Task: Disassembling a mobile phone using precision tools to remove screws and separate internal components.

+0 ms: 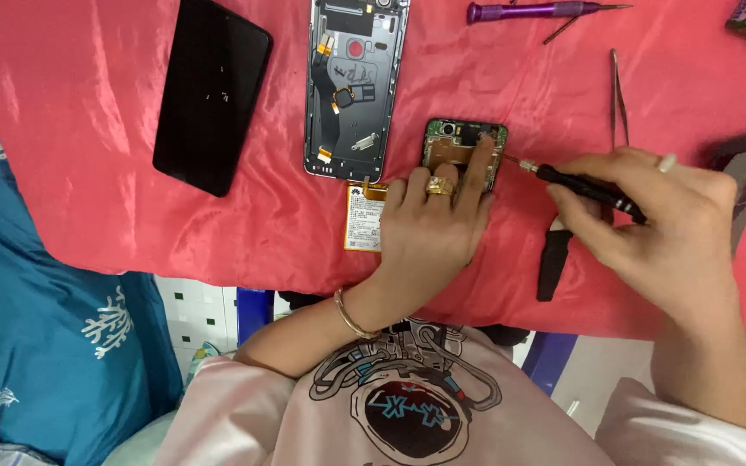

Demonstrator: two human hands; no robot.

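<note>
Left hand (432,226) pressed flat, fingers spread, pinning the circuit board (464,151) on red cloth (88,155). Right hand (658,220) pinching black screwdriver (584,187), tip touching board's right edge.

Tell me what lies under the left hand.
Under the left hand: an opened phone body, circuit board showing above the fingers, and a battery poking out left. The phone's lower part is covered.

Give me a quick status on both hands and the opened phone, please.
Left hand pressing down on opened phone. Right hand gripping black screwdriver, tip at phone's right edge. Battery beside left hand; nothing blocking.
</note>
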